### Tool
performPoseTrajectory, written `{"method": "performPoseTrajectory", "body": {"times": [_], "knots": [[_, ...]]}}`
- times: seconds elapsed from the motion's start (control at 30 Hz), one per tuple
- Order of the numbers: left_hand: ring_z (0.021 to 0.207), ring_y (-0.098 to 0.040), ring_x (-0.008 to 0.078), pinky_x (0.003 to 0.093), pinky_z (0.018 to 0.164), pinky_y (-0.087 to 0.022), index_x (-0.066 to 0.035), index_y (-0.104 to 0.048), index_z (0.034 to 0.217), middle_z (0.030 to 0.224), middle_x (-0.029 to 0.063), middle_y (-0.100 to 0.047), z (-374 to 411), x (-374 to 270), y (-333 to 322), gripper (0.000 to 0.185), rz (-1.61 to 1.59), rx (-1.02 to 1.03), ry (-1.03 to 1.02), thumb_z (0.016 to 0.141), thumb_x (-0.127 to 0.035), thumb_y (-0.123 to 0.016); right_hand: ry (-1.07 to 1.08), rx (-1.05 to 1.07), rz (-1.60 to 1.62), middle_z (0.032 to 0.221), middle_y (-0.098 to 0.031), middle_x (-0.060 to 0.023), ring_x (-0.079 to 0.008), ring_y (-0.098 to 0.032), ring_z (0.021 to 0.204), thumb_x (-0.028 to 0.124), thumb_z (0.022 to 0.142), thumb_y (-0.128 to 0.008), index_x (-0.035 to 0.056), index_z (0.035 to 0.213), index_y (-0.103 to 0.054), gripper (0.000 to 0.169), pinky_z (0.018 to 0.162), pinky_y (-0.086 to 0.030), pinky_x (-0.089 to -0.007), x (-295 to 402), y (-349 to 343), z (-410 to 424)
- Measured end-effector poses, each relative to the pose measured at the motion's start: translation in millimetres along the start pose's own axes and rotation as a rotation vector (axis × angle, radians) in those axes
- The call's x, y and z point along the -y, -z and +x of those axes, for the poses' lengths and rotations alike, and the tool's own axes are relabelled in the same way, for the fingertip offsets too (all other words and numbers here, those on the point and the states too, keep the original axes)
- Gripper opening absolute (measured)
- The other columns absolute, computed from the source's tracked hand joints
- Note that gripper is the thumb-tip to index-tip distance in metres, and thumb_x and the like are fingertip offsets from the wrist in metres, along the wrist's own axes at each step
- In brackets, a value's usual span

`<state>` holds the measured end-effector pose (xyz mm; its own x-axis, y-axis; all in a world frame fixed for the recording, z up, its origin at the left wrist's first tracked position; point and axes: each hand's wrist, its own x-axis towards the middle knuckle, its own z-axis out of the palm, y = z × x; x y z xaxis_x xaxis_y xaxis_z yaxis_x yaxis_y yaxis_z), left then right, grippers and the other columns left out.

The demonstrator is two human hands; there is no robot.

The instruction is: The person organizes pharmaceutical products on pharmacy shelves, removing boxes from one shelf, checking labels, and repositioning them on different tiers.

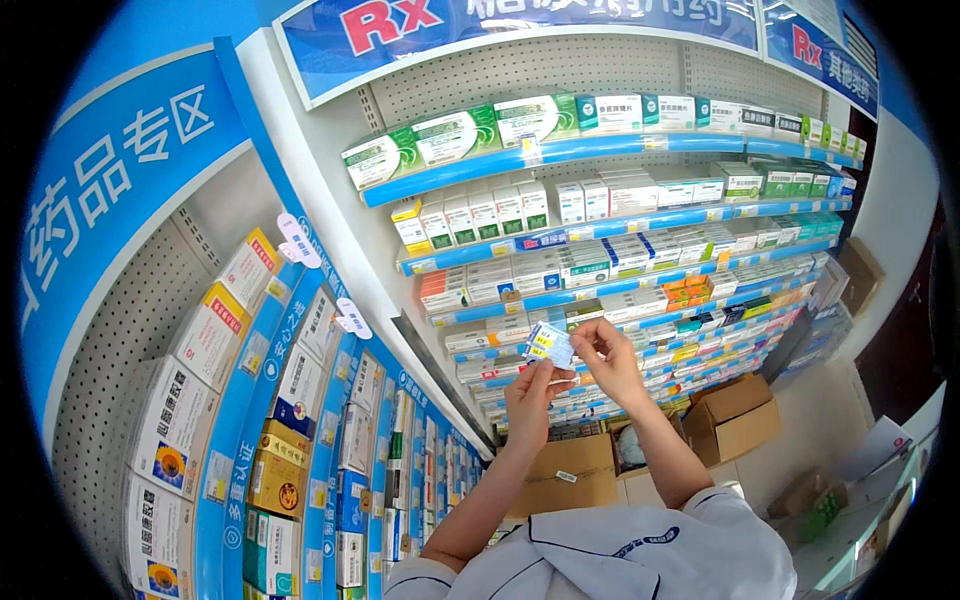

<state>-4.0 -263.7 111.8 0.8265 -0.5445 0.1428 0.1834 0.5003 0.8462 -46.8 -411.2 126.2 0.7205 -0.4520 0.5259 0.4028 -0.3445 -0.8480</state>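
Several small paper price tags (550, 344), white and blue with yellow patches, are fanned out between my two hands, in front of the medicine shelves. My left hand (531, 394) pinches them from below between thumb and fingers. Thumb and fingers of my right hand (604, 352) grip their right edge. Printed writing covers the tags. Directly behind them, medicine boxes (585, 271) stand in rows on blue-edged shelves (600, 232).
Another shelf unit with medicine boxes (161, 427) rises close on the left, beyond a white upright post (330, 180). Open cardboard boxes (739, 424) and a closed-looking carton (577, 465) lie on the floor below. A glass-edged counter (877, 525) is at the lower right.
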Motion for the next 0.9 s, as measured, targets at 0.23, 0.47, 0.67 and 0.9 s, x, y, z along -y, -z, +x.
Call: {"method": "performPoseTrajectory", "body": {"times": [0.23, 0.47, 0.67, 0.9], "knots": [[0.09, -0.068, 0.0158, 0.0334, 0.081, -0.058, 0.003, -0.066, 0.11, 0.097, 0.01, -0.069, 2.1, 7.0, 3.4, 0.027, -0.037, -0.018, -0.005, 0.103, -0.021, -0.054, -0.039, 0.077, 0.03, 0.089, -0.064, 0.0, -0.0054, -0.059, 0.08, 0.006, 0.095, -0.066, 0.0018, 0.102, -0.062, 0.009, 0.072, -0.049, -0.0237, 0.3, -3.0, -7.2], [0.089, -0.066, 0.0155, 0.0348, 0.079, -0.059, 0.003, -0.066, 0.109, 0.099, 0.0082, -0.067, 10.4, 16.8, 12.4, 0.025, -0.015, -0.046, 0.015, 0.101, -0.019, -0.058, -0.068, 0.035, 0.058, 0.09, -0.067, -0.0038, -0.0078, -0.061, 0.08, 0.005, 0.093, -0.067, 0.0004, 0.104, -0.064, 0.012, 0.071, -0.05, -0.0247, -15.1, -10.1, -10.5], [0.082, -0.067, 0.012, 0.0303, 0.078, -0.058, 0.004, -0.068, 0.106, 0.092, 0.0079, -0.069, 15.0, 30.6, 24.6, 0.025, 0.051, -0.131, 0.02, 0.1, -0.019, -0.06, -0.073, 0.065, 0.022, 0.09, -0.067, -0.0056, -0.0088, -0.061, 0.077, 0.007, 0.093, -0.068, -0.0008, 0.102, -0.066, 0.013, 0.068, -0.05, -0.0253, -28.5, -10.0, -11.2], [0.082, -0.068, 0.0141, 0.029, 0.078, -0.057, 0.002, -0.067, 0.109, 0.092, 0.0074, -0.07, 12.0, 49.3, 29.5, 0.023, 0.074, -0.127, 0.12, 0.1, -0.018, -0.06, -0.204, 0.035, 0.081, 0.086, -0.066, -0.0038, -0.0082, -0.061, 0.076, 0.008, 0.095, -0.065, -0.0011, 0.099, -0.064, 0.011, 0.068, -0.05, -0.025, -50.5, -10.6, -30.2]]}}
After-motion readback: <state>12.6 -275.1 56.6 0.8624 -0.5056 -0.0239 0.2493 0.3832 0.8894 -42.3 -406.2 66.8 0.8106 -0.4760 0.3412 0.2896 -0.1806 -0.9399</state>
